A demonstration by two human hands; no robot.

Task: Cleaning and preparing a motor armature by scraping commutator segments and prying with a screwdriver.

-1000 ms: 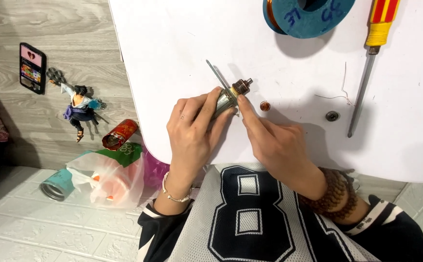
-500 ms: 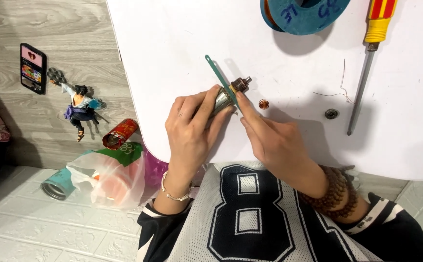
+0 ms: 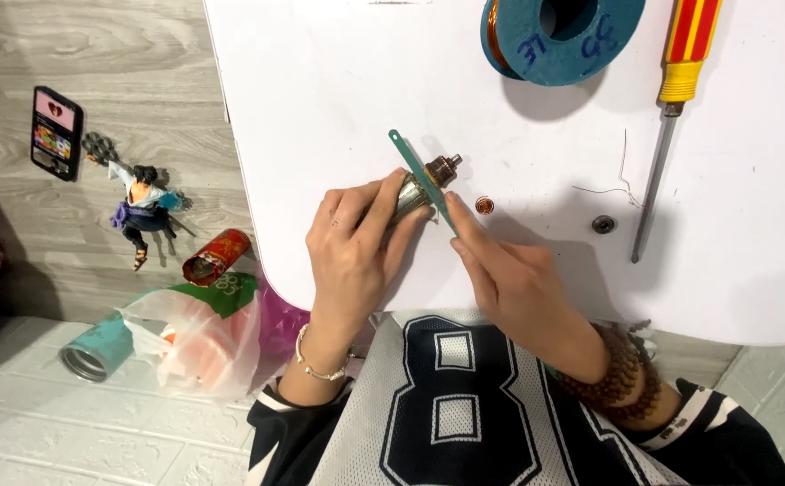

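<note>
My left hand [image 3: 352,247] grips a small metal motor rotor [image 3: 421,184] with a copper-coloured end, held over the near part of a white table [image 3: 338,81]. My right hand [image 3: 505,270] pinches a thin green strip tool [image 3: 418,175] that lies slanted across the rotor, its free end pointing up and left. A small copper ring [image 3: 484,205] rests on the table just right of the rotor.
A blue spool of copper wire [image 3: 559,38] and a red-and-yellow screwdriver [image 3: 672,108] lie at the far right, with a small metal washer [image 3: 603,224] near them. On the floor at left are a phone [image 3: 56,132], a figurine [image 3: 143,209], a red can [image 3: 216,256], a teal can [image 3: 95,351] and a plastic bag [image 3: 203,337].
The green strip has slid further up and left across the rotor. Both hands have stayed in about the same place.
</note>
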